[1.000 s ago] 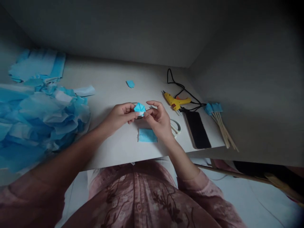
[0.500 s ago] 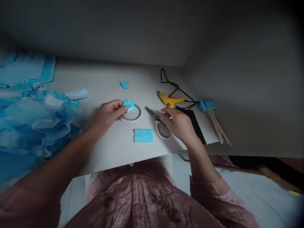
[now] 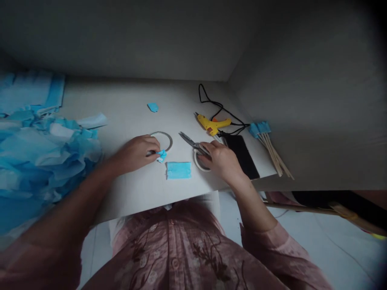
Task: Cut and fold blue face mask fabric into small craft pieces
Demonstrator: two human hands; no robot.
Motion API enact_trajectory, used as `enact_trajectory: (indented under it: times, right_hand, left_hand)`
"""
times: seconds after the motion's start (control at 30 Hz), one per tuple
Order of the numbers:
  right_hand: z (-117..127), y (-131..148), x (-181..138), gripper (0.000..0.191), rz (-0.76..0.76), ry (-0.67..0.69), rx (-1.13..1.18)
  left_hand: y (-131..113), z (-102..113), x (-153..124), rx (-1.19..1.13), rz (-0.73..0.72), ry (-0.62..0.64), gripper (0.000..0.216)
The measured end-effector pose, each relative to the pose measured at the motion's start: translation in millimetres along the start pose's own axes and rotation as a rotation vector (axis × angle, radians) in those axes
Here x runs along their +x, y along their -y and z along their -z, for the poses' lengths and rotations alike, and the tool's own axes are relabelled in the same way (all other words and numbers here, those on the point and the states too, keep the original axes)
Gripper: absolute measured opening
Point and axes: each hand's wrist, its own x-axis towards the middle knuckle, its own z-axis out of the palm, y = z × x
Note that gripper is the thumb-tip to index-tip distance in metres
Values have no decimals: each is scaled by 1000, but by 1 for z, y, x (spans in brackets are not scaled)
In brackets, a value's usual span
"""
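My left hand [image 3: 137,153] pinches a small folded piece of blue fabric [image 3: 161,156], its white side partly showing. Just behind it, a narrow roll of tape [image 3: 169,139] lies flat on the table. My right hand [image 3: 222,159] has its fingers closed around the handles of the scissors [image 3: 189,140], whose blades point away to the left. Between the hands and closer to me rests a flat blue rectangle of fabric [image 3: 179,170]. A small cut blue piece [image 3: 152,107] lies farther back.
A heap of blue and white fabric [image 3: 54,157] covers the table's left side. A yellow glue gun [image 3: 213,124] with a black cord lies at the right, behind a dark flat object [image 3: 242,155]. Sticks with blue tops [image 3: 270,151] lie near the right wall.
My left hand has drawn the folded blue piece toward me, off the tape roll. My right hand has come down onto the scissors' handles. The view has shifted slightly.
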Motion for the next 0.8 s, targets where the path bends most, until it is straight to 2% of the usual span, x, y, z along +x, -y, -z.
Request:
enact_trajectory:
  times: [0.1, 0.2, 0.27, 0.37, 0.43, 0.5, 0.57, 0.63, 0.73, 0.8]
  right_hand:
    - [-7, -1, 2, 36, -5, -59, 11]
    - [-13, -6, 5, 38, -75, -142, 188]
    - [-13, -11, 7, 37, -139, -171, 536]
    - [-8, -15, 5, 36, -211, -124, 1221]
    - [-3, -11, 3, 46, -190, -47, 1589]
    - [-1, -3, 0, 64, -98, 80, 1828]
    - [-2, 9, -2, 79, 6, 205, 1960]
    - [-5, 21, 0, 80, 62, 251, 2042]
    - [-9, 36, 7, 70, 29, 111, 2119]
    - [-9, 44, 12, 70, -23, 21, 2086]
  left_hand:
    - [-5, -1, 2, -62, 64, -58, 21]
    - [-12, 0, 3, -285, 184, -220, 16]
    - [-15, 1, 3, -515, 304, -320, 15]
    - [-20, 5, 4, -837, 454, -384, 16]
    - [-24, 7, 5, -1005, 490, -390, 15]
    - [-27, 8, 7, -1131, 492, -390, 15]
    - [-29, 8, 7, -1186, 479, -380, 15]
    - [-30, 6, 6, -1184, 466, -359, 14]
    - [-28, 3, 2, -1106, 436, -319, 14]
    - [-29, 2, 0, -1019, 408, -295, 14]
